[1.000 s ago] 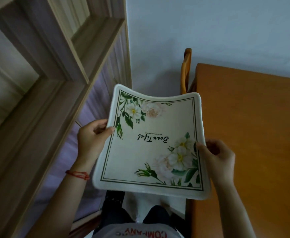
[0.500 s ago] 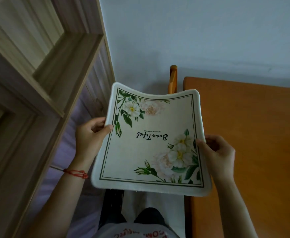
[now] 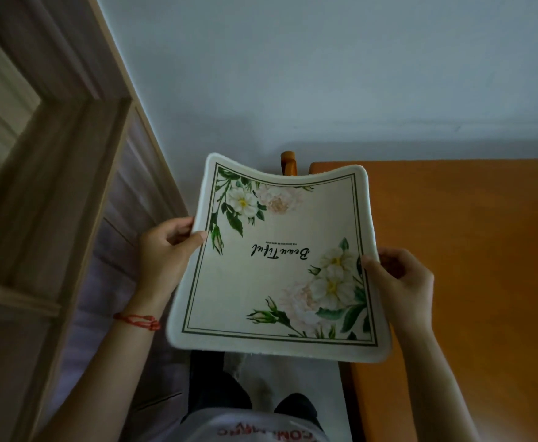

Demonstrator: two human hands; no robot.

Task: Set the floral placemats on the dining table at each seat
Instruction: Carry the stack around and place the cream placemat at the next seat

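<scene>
A cream floral placemat (image 3: 274, 275) with a green border, white flowers and the upside-down word "Beautiful" hangs in the air in front of me, sagging in the middle. My left hand (image 3: 165, 250) pinches its left edge, thumb on top. My right hand (image 3: 398, 282) pinches its right edge the same way. The mat's right side overlaps the left edge of the orange wooden dining table (image 3: 471, 266), held above it and not lying on it.
An orange chair back (image 3: 288, 162) pokes up behind the mat at the table's far left corner. A light wooden shelf unit (image 3: 54, 186) fills the left side. A pale wall (image 3: 325, 74) stands behind. My legs show below the mat.
The view has swung left to right, so the shelf has slid off to the left and more table shows. Both hands keep the same hold on the mat.
</scene>
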